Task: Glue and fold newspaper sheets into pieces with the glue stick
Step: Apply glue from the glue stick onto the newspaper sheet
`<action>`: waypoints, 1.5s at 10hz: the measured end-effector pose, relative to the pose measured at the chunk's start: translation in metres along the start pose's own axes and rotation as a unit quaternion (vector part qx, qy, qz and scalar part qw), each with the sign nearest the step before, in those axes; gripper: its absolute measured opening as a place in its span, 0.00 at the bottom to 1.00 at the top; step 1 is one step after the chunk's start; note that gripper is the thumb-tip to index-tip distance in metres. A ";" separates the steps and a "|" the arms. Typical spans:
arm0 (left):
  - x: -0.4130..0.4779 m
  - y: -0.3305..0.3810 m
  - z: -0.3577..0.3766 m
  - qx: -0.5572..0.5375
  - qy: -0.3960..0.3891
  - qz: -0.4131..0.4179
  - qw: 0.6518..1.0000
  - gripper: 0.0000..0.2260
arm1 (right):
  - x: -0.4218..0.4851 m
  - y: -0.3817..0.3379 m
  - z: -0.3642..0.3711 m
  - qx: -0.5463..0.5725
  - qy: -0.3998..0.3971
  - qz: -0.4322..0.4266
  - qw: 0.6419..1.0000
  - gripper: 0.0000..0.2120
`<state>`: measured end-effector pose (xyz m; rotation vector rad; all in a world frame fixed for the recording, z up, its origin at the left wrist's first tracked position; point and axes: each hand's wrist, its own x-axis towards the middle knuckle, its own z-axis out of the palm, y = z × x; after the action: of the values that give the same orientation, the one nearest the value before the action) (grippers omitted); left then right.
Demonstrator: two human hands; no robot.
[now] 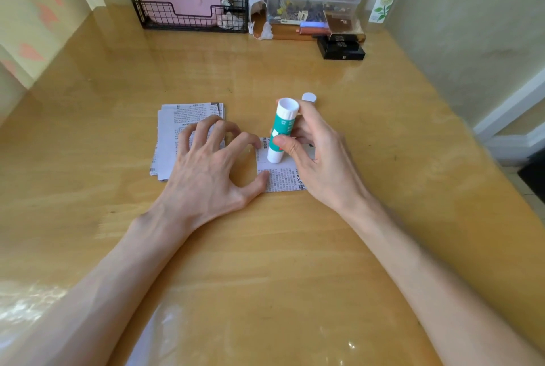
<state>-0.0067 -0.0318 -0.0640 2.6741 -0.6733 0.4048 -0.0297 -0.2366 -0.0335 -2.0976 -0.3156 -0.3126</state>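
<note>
A small newspaper sheet (281, 181) lies flat on the wooden table (265, 247). My right hand (318, 156) grips a green and white glue stick (281, 132), held nearly upright with its lower end pressed onto the sheet. My left hand (212, 165) is spread, its fingertips and thumb holding down the sheet's left edge. A stack of newspaper sheets (180, 129) lies to the left, partly under my left hand. The glue stick's white cap (308, 97) rests on the table just behind my right hand.
At the back stand a black wire rack (188, 16) holding a pink case, a clear plastic box (312, 1) under a wooden shelf, and black boxes (340, 48). A wall runs along the table's right side.
</note>
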 end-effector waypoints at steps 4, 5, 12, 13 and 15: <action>0.000 -0.001 0.001 0.005 -0.008 -0.001 1.000 0.23 | -0.001 -0.002 0.001 0.021 0.004 -0.016 1.000 0.26; 0.000 0.000 0.000 0.004 -0.008 -0.001 1.000 0.23 | -0.001 -0.002 0.000 0.016 -0.003 -0.026 1.000 0.24; -0.001 -0.001 0.000 0.005 -0.012 -0.008 1.000 0.23 | -0.004 0.001 -0.003 -0.009 -0.040 -0.034 0.999 0.28; -0.001 0.000 0.000 0.004 -0.014 -0.007 1.000 0.23 | -0.005 0.003 -0.005 -0.015 -0.032 -0.038 0.999 0.28; 0.000 -0.001 0.000 0.002 -0.009 -0.008 1.000 0.23 | -0.003 0.010 -0.002 0.052 0.010 0.018 0.998 0.21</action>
<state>-0.0061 -0.0315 -0.0642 2.6893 -0.6555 0.3778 -0.0287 -0.2439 -0.0415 -1.9947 -0.2753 -0.2903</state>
